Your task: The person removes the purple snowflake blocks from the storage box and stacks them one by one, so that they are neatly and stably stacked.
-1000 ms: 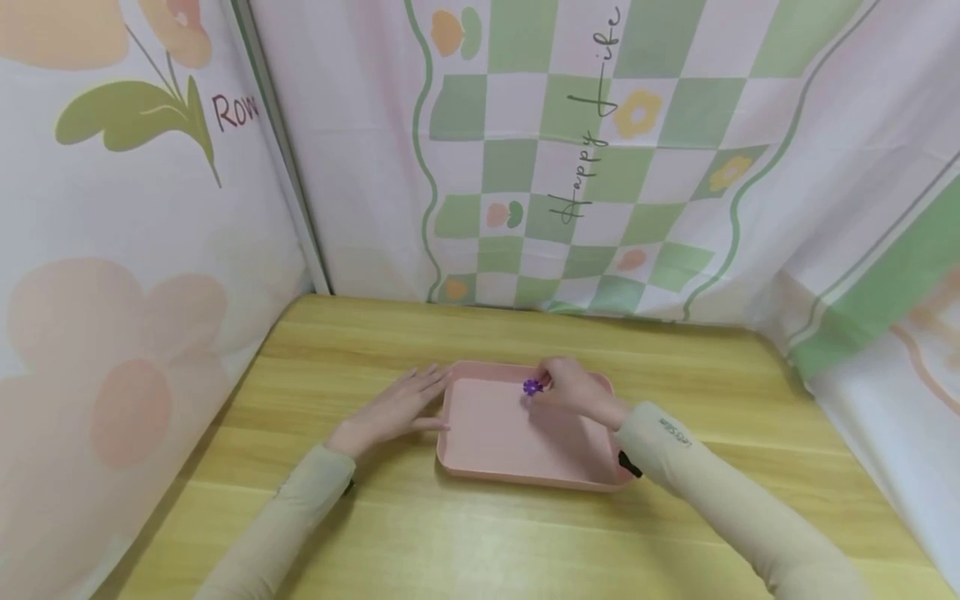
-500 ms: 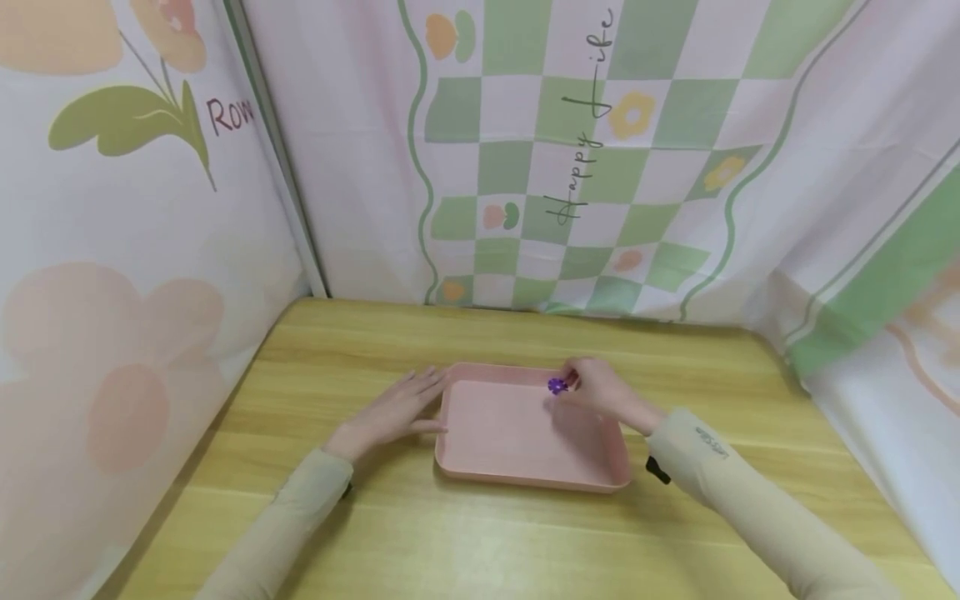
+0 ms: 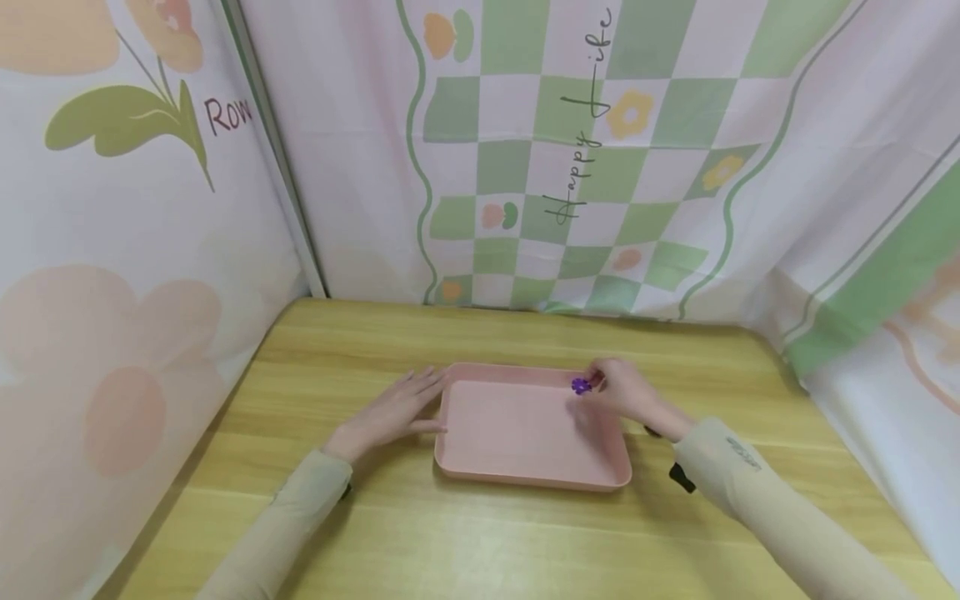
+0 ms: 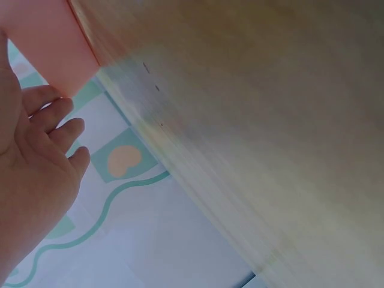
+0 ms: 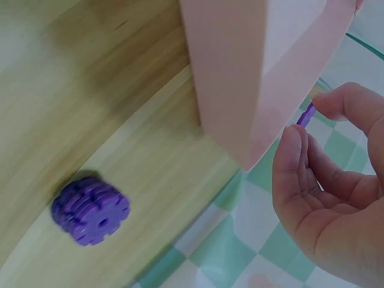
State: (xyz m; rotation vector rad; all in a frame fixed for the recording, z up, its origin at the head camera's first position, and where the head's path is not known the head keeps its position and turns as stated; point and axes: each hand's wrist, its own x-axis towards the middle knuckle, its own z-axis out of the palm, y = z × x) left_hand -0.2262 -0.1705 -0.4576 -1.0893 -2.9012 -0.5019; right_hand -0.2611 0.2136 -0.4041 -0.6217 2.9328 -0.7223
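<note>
Between thumb and fingertips, my right hand (image 3: 626,392) pinches a small purple notched disc (image 3: 581,386), above the back right corner of the pink tray (image 3: 532,482). In the right wrist view the disc (image 5: 306,114) shows edge-on between the fingertips. A stack of similar purple notched discs (image 5: 91,211) stands on the table outside the tray in that view. My left hand (image 3: 390,417) lies at the tray's left side with fingers extended, its fingertips touching the rim. The left wrist view shows those fingers (image 4: 60,120) loosely bent beside the tray's corner (image 4: 54,48).
The tray sits on a wood-grain table (image 3: 480,542). A green checked curtain (image 3: 562,167) hangs behind the table's far edge, and a flowered curtain (image 3: 150,250) runs along the left. A small dark object (image 3: 652,431) shows partly beneath the right wrist.
My right hand has moved right across the tray with the purple disc, from near its back middle to the back right corner. The left hand stays at the rim.
</note>
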